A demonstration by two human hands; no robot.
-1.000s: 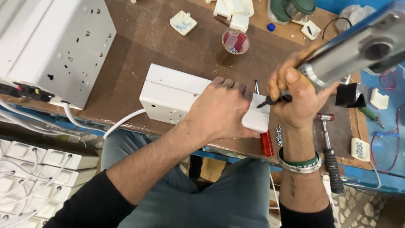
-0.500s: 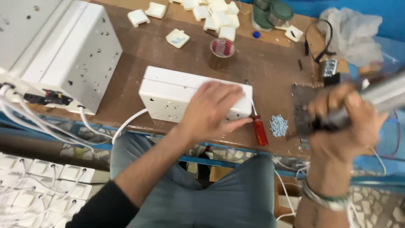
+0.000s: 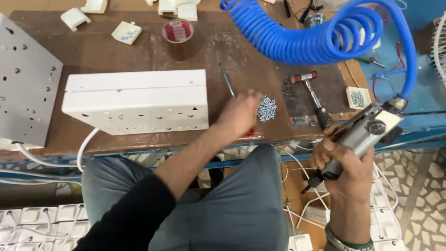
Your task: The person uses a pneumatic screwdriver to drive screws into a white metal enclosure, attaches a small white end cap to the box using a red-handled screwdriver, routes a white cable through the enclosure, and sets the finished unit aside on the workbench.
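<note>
Two hands at work: left hand (image 3: 239,114) reaches the screw pile (image 3: 266,108) on the surface (image 3: 232,51), fingers curled, grip unclear; right hand (image 3: 346,167) clasps air screwdriver (image 3: 360,135) off-edge. Risks: scattered screws; blue hose (image 3: 316,35) snagging.

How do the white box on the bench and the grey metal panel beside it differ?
The white box is a thick block shown whole; the grey panel is a thin sheet cut off by the picture's left edge. The box has small holes along its front face only; the panel has holes scattered all over. Both lie on the brown bench.
</note>
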